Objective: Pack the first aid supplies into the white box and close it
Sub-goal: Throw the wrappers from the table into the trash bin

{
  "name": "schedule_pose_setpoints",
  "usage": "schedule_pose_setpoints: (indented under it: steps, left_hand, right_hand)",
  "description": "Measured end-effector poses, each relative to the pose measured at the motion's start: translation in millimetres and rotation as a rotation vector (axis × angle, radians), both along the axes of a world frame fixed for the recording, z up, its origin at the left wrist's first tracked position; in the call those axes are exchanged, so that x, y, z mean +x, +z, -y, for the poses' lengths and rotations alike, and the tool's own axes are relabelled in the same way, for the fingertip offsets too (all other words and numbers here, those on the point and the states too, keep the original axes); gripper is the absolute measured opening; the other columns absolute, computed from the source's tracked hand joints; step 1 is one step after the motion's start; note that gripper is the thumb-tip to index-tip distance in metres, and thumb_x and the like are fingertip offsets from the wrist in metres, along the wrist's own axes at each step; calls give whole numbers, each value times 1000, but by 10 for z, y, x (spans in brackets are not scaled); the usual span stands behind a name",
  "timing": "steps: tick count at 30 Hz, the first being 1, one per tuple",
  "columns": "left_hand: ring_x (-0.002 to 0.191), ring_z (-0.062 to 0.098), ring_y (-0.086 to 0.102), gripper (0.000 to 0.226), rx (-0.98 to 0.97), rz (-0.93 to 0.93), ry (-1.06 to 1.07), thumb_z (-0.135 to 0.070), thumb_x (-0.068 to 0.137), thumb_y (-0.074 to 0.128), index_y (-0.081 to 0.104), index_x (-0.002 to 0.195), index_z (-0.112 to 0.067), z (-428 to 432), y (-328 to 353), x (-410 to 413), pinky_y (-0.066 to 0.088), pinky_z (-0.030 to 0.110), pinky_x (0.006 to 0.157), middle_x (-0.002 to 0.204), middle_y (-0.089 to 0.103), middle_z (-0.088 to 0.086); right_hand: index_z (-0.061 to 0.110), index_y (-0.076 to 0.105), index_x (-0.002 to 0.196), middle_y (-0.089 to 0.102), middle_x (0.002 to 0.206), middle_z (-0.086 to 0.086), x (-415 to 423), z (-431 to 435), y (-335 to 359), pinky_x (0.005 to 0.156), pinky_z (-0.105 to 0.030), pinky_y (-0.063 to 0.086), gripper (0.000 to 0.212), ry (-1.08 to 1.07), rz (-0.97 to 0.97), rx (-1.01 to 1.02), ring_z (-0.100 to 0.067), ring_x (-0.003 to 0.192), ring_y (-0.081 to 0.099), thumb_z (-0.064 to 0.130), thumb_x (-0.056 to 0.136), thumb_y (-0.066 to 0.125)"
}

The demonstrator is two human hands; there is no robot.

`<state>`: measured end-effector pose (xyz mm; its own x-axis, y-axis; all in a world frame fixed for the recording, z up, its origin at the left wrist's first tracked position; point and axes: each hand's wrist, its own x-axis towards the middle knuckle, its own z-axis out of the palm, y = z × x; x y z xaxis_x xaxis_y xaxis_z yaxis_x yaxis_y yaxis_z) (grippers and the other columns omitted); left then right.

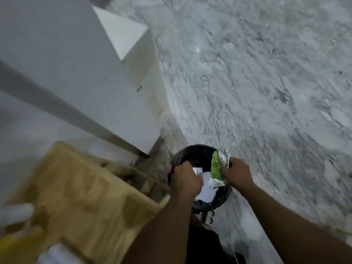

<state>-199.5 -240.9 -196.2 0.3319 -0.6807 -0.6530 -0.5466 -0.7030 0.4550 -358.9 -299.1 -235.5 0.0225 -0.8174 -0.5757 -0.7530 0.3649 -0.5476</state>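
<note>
Both hands are over a black-lined waste bin (182,155) standing on the marble floor. My right hand (237,172) pinches a torn green and silver foil wrapper (218,168) above the bin's opening. My left hand (185,178) is closed at the bin's left rim, and white paper scraps (204,191) show just beside and below its fingers; whether it grips them is not clear. The white box is not recognisable in this blurred view.
A wooden table (80,187) fills the lower left, with blurred white and yellow items (17,242) at its near corner. White cabinet panels (72,69) rise at left. A thin cable (215,115) runs across the grey marble floor (266,82).
</note>
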Motion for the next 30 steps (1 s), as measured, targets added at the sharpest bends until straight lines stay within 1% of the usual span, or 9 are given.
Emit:
schedule_pose_setpoints:
  steps: [2,6,8,12,14,17,21,28,30]
  left_hand:
    - [105,33,63,23,97,18,31,-22,90,61,61,110,-11,12,-458,-200,52,37,79,115,63,10]
    - [110,34,62,22,235,73,94,-16,92,57,60,112,-11,58,-1208,-429,54,41,87,120,62,12]
    - [111,34,62,21,257,94,133,-15,91,57,60,112,-12,104,-1489,-443,53,41,87,121,62,12]
    - [110,33,62,23,275,136,140,-15,93,59,61,116,-13,202,-1916,-385,50,39,79,121,62,12]
    - [110,33,62,26,295,125,125,-18,94,59,60,120,-14,219,-2061,-348,50,39,76,123,61,12]
    - [112,33,62,35,357,77,85,-26,93,65,57,124,-13,249,-2115,-313,48,38,73,125,61,12]
    - [110,33,62,39,350,-6,32,-34,90,65,60,123,-15,366,-1867,-245,51,38,78,124,62,11]
    - [100,34,61,42,139,18,-26,-33,90,58,54,122,-6,522,-458,260,54,42,76,117,61,17]
    - [102,34,63,41,68,48,7,-35,86,59,54,119,-11,449,133,506,55,41,83,118,60,14]
  right_hand:
    - [16,46,55,51,52,1,-88,-61,-489,51,-29,34,29,3,-30,23,-17,52,51,13,79,63]
    - [10,42,59,49,54,-5,-194,-192,-1343,49,-29,30,27,-30,-68,83,-19,51,48,16,78,60]
    - [4,45,65,54,60,-12,-209,-255,-1644,50,-30,31,23,-46,-70,92,-26,57,53,17,78,59]
    - [15,36,62,43,55,-2,-171,-327,-2061,50,-29,27,27,-45,-57,133,-21,54,42,13,79,57]
    - [20,55,79,59,63,0,-142,-316,-2141,55,-27,36,7,28,-51,186,-20,65,55,16,84,58]
    - [17,66,114,70,85,-1,-143,-289,-2172,67,-27,45,27,103,-38,193,-20,79,64,19,88,58]
    - [17,67,107,62,66,9,-126,-164,-1900,64,-29,48,22,103,-44,176,-13,65,59,18,88,57]
    - [16,67,103,71,83,-9,339,232,-527,68,-39,54,18,254,1,25,-28,73,66,14,89,55]
    - [19,66,101,70,80,-6,586,302,31,68,-39,55,14,299,30,-31,-27,74,67,16,89,58]
